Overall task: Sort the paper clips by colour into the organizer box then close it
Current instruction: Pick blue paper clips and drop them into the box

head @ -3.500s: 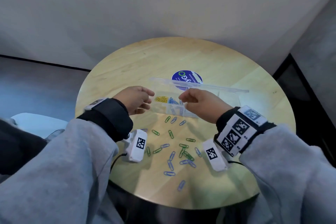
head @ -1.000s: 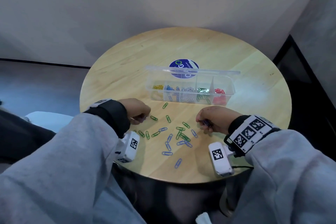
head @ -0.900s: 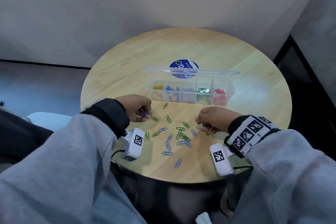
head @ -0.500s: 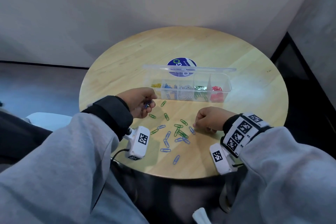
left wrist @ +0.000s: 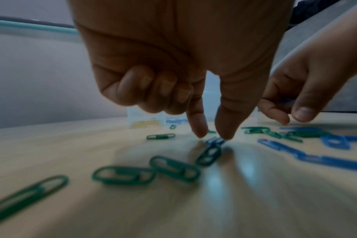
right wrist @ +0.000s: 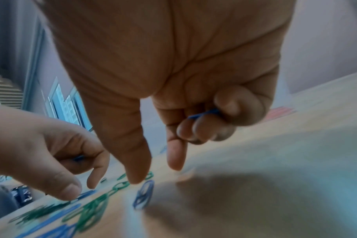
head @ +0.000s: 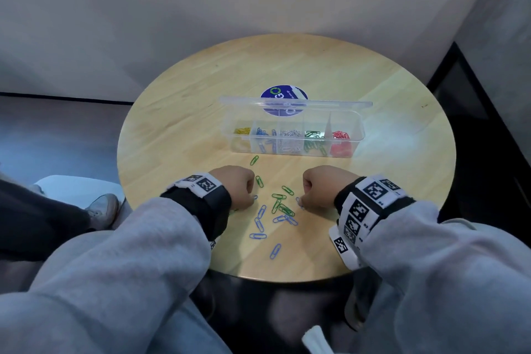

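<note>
- Wooden round table (head: pixel 178 129) carrying the whole job, judged past halfway but unfinished.
- Clear organizer box (head: pixel 292 149) set at mid-table beyond both hands, lid (head: pixel 296 102) standing open at the back; five compartments filled left to right with yellow, blue, white, green, red; closing not yet done.
- Left hand (head: pixel 237 185) lowered at the pile's left edge, index and thumb tips apart and touching down on a blue clip (left wrist: pixel 214 140); three other fingers curled, a trace of blue inside them in the right wrist view.
- Right hand (head: pixel 319 185) at the pile's right edge, thumb and index apart over another blue clip (right wrist: pixel 144 195); curled fingers clamped on a blue one (right wrist: pixel 204 115).
- Loose paper clips (head: pixel 277 207), only green and blue, thin coated wire, scattered flat between and just before the hands, some overlapping; left to sort.
</note>
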{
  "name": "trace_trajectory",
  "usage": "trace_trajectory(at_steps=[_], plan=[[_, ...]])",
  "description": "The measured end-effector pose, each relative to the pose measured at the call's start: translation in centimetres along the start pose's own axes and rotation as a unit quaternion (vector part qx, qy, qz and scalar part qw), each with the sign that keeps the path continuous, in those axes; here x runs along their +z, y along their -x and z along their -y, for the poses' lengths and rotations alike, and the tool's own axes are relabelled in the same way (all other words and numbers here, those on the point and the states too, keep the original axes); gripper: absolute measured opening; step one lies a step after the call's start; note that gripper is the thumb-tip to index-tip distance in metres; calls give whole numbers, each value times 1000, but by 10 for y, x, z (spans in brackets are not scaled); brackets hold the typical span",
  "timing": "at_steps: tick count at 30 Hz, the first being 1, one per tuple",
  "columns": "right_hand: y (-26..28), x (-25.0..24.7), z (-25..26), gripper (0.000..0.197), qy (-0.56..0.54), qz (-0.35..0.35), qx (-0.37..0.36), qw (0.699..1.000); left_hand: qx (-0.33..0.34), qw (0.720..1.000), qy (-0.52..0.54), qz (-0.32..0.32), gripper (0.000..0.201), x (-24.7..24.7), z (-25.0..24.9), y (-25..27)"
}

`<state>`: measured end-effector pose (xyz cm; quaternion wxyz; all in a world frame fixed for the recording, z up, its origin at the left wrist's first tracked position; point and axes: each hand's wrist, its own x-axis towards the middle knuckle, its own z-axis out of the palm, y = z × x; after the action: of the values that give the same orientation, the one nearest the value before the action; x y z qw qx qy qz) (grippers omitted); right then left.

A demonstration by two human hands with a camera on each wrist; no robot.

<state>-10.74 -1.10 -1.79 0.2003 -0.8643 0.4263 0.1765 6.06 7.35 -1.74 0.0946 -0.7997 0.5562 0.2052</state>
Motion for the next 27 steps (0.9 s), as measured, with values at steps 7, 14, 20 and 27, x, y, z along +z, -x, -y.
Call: trace_trajectory(at_steps=[7,14,20,27], plan=[[-12,7,7,19,42,3,-29,999,2,999,49,-3,8,6,0,-5],[-18,13,11,23,53,33,-4,998,7,998,64,-1,9,11,0,-8],[-9,9,5,8,28,90,2,996,1,996,87,14,17,8,-1,-4],[2,-14,-14,16,-206,78,-44,974,-13,928,370,44,24,-20,-2,4]])
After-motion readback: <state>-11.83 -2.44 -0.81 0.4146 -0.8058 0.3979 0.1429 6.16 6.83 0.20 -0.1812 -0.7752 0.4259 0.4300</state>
